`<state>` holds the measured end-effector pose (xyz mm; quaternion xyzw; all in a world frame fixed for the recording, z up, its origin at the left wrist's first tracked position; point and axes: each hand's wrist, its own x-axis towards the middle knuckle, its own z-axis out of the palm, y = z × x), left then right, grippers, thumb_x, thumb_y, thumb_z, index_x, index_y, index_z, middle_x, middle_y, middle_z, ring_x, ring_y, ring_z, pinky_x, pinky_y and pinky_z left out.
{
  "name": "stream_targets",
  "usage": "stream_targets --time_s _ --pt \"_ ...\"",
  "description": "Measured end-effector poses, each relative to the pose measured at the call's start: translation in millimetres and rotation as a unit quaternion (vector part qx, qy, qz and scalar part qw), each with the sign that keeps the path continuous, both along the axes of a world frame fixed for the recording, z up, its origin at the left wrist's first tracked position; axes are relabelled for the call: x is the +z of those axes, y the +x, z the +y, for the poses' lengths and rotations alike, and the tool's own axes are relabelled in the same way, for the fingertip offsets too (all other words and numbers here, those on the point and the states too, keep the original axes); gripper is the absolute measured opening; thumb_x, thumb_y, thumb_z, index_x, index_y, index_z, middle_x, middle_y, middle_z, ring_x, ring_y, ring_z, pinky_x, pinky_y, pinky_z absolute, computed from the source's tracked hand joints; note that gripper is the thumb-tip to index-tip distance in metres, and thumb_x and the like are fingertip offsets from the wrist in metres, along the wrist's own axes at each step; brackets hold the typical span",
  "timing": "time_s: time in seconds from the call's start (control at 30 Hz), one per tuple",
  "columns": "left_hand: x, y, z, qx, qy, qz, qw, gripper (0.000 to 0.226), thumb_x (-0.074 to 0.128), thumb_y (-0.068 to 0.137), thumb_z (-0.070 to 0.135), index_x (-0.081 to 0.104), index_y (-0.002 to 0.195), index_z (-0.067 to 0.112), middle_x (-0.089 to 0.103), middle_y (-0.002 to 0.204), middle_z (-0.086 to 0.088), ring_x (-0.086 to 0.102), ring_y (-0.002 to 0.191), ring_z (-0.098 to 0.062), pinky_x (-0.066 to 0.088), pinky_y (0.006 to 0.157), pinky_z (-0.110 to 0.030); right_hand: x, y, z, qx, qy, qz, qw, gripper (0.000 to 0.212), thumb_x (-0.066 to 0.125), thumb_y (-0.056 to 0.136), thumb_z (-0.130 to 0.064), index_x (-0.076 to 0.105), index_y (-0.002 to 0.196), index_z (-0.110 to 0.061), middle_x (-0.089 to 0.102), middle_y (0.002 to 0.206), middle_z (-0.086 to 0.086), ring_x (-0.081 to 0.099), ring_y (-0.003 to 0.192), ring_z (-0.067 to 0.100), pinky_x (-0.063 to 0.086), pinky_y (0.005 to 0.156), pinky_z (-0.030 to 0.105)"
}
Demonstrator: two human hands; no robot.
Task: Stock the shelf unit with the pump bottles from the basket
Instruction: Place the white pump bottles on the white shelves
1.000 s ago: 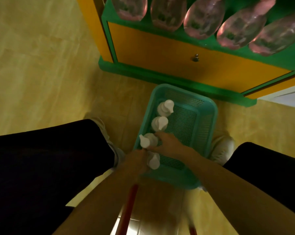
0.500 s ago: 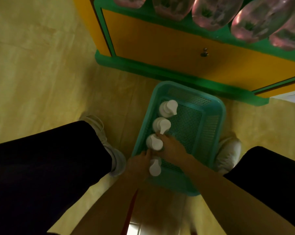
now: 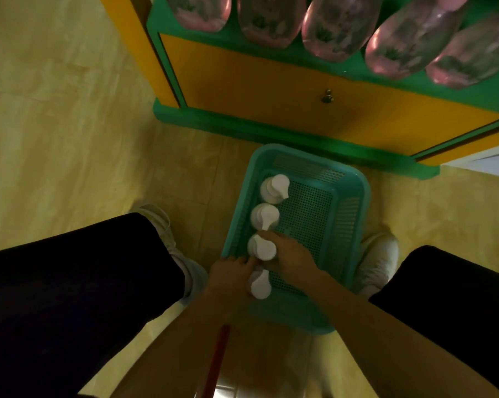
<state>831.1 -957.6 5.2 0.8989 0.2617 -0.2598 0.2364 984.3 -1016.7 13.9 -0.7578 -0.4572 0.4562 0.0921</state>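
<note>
Left hand (image 3: 231, 272) grips the nearest bottle (image 3: 260, 286), fingers curled round its neck; right hand (image 3: 288, 258) grips the second bottle (image 3: 262, 247), fingertips wrapped over its far side. Just beyond the right fingertips stand a third bottle (image 3: 265, 217) and a fourth (image 3: 274, 188), all four in a row along the left wall of the basket (image 3: 354, 196). Well past the fingers, the shelf unit (image 3: 271, 90) carries pink bottles (image 3: 337, 24).

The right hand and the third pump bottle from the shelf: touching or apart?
Touching. The head view shows the right hand with fingers wrapped around the third pump bottle.
</note>
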Motion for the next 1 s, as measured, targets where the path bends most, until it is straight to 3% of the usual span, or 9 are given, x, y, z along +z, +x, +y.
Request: stream_targets --time_s 0.23,0.4,0.47,0.57,0.63,0.73,0.8,0.9,1.0 --pt "31 -2 11 0.034 -0.108 -0.057 0.992 0.073 0.068 0.078 0.042 0.032 0.138 0.024 0.058 0.125 -0.004 0.058 0.11 -0.024 0.046 0.083 -0.031 50 20 -11 -0.034 0.072 0.058 0.995 0.062 0.078 0.077 -0.029 0.053 0.133 -0.016 0.061 0.13 0.008 0.056 0.119 0.026 0.046 0.1 0.043" --pt "84 0 24 0.179 -0.247 -0.151 0.94 0.069 0.077 0.064 0.047 0.045 0.124 0.032 0.056 0.118 0.01 0.055 0.112 -0.012 0.046 0.091 -0.025 118 45 -14 -0.13 0.107 0.097 0.981 0.049 0.082 0.072 -0.024 0.056 0.113 -0.031 0.065 0.11 -0.012 0.061 0.103 0.008 0.052 0.087 0.025" --pt "116 6 36 0.215 -0.292 -0.162 0.918 0.065 0.079 0.064 0.046 0.046 0.12 0.037 0.055 0.114 0.017 0.057 0.105 -0.001 0.047 0.085 -0.017 152 59 -14 -0.155 0.123 0.1 0.975 0.041 0.082 0.072 -0.026 0.059 0.106 -0.031 0.066 0.099 -0.016 0.063 0.096 0.003 0.053 0.08 0.022" --pt "171 18 56 0.258 -0.331 -0.209 0.883 0.045 0.08 0.066 0.04 0.054 0.104 0.042 0.066 0.101 0.018 0.062 0.089 0.012 0.05 0.063 -0.006 211 79 -17 -0.214 0.168 0.141 0.952 0.043 0.079 0.07 -0.036 0.061 0.109 -0.028 0.069 0.105 -0.009 0.065 0.099 0.008 0.056 0.08 0.027" --pt "210 26 65 0.306 -0.362 -0.25 0.844 0.042 0.08 0.065 0.041 0.057 0.101 0.042 0.07 0.097 0.017 0.066 0.087 0.006 0.052 0.06 -0.011 249 90 -20 -0.255 0.214 0.166 0.928 0.052 0.076 0.063 -0.049 0.06 0.111 -0.035 0.068 0.111 -0.008 0.064 0.102 0.009 0.056 0.08 0.027" --pt "269 44 74 0.376 -0.419 -0.293 0.773 0.053 0.076 0.058 0.044 0.058 0.106 0.029 0.072 0.102 0.004 0.07 0.091 -0.015 0.058 0.073 -0.033 298 103 -21 -0.32 0.271 0.228 0.879 0.057 0.075 0.063 -0.055 0.061 0.114 -0.038 0.065 0.119 0.002 0.063 0.11 0.021 0.053 0.093 0.047" --pt "303 59 79 0.41 -0.462 -0.328 0.715 0.052 0.071 0.06 0.04 0.059 0.107 0.021 0.075 0.096 -0.003 0.071 0.087 -0.021 0.056 0.071 -0.039 320 112 -19 -0.347 0.302 0.285 0.841 0.061 0.075 0.063 -0.057 0.059 0.118 -0.036 0.067 0.119 0.006 0.065 0.11 0.025 0.051 0.093 0.054" --pt "342 80 89 0.431 -0.553 -0.356 0.618 0.058 0.069 0.061 0.039 0.058 0.114 0.018 0.072 0.105 -0.015 0.068 0.095 -0.033 0.055 0.07 -0.045 345 116 -4 -0.384 0.329 0.375 0.777 0.059 0.066 0.069 -0.059 0.055 0.122 -0.035 0.07 0.115 0.009 0.069 0.102 0.026 0.058 0.075 0.049" --pt "357 97 98 0.412 -0.577 -0.394 0.585 0.049 0.062 0.069 0.046 0.061 0.109 0.018 0.075 0.09 -0.014 0.071 0.083 -0.031 0.056 0.063 -0.042 353 116 13 -0.433 0.318 0.454 0.711 0.065 0.057 0.071 -0.066 0.058 0.122 -0.025 0.072 0.11 0.013 0.07 0.098 0.028 0.057 0.071 0.045"
